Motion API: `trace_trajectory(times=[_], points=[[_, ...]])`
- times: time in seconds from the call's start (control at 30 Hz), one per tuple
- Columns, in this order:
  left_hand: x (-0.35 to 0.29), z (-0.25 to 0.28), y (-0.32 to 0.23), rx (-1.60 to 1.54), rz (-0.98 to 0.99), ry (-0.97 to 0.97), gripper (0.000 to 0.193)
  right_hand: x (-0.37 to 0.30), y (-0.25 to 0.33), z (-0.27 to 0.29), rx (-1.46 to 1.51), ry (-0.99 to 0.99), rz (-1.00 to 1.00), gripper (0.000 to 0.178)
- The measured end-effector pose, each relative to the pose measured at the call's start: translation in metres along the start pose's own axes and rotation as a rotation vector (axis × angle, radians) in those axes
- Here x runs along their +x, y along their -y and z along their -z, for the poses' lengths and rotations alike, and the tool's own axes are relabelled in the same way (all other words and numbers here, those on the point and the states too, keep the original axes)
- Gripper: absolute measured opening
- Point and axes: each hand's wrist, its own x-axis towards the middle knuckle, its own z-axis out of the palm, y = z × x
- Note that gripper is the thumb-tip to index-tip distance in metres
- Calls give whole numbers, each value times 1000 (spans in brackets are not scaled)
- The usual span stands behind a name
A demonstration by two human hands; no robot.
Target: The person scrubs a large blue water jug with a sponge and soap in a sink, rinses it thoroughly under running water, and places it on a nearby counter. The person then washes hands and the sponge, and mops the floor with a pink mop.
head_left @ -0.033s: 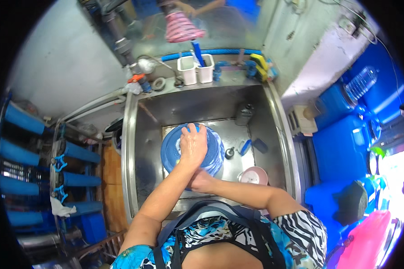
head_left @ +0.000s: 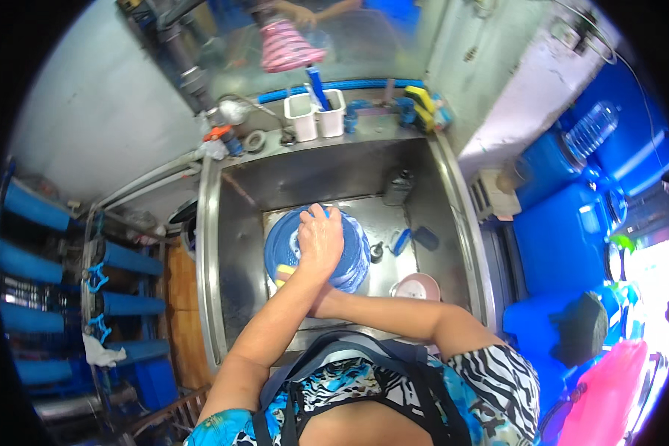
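Observation:
A round blue plastic basin [head_left: 279, 241], streaked with white suds, sits toward the left of the metal sink [head_left: 238, 260]. My left hand [head_left: 321, 236] presses on it with bent fingers closed on a bright blue part; what that part is, I cannot make out. Under my left forearm crosses my right hand [head_left: 322, 303], mostly hidden. Its fingertips show on the other side, closed on a yellow sponge [head_left: 284, 270] against the basin's near left side. Right of the basin lie a small dark bottle [head_left: 377, 253], a blue brush [head_left: 401, 241] and a pink bowl [head_left: 418, 287].
A clear bottle [head_left: 398, 186] stands in the sink's far right corner. White holders [head_left: 301, 119] and a yellow object [head_left: 421, 104] are on the back ledge. Large blue containers [head_left: 557, 230] line the right side; a rack with blue bars [head_left: 130, 256] is at left.
My right hand has moved left, so more of the yellow sponge shows beyond my left forearm. My left hand stays on the basin. The whole view has shifted slightly.

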Motion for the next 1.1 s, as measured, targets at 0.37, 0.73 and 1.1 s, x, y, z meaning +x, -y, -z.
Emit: trace_trajectory(times=[0.37,0.73,1.1], points=[[51,-26,11,-93,180,123,20,24,-13,15,-469,-5,325,21],[-9,3,15,-816,-590,54,17,25,-89,128,102,-167,-355,23],[-65,24,71,-830,-699,-74,21,72,-36,94,54,437,142,21]])
